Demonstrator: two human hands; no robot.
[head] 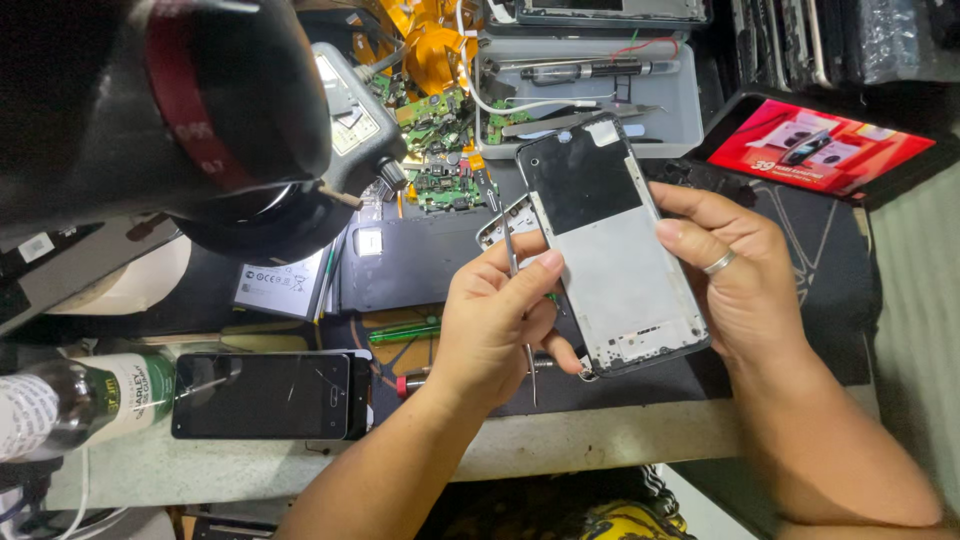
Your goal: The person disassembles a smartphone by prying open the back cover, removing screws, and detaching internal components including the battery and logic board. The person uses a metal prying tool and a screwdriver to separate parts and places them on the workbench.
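My right hand (pixel 735 275) holds a bare phone frame (pixel 610 250) by its right edge, tilted above the dark work mat (pixel 800 230). The frame shows a black patch at the top and grey metal below. My left hand (pixel 495 320) touches the frame's left edge and grips thin metal tweezers (pixel 522 300), which run between its fingers and stick out below the palm. A ring is on one finger of my right hand.
A black phone with a cracked screen (pixel 262 395) lies at the table's front edge, a glass bottle (pixel 70 400) to its left. A microscope head (pixel 200 110) looms top left. Circuit boards (pixel 440 150), a grey tool tray (pixel 590 90) and a red-screened tablet (pixel 820 145) sit behind.
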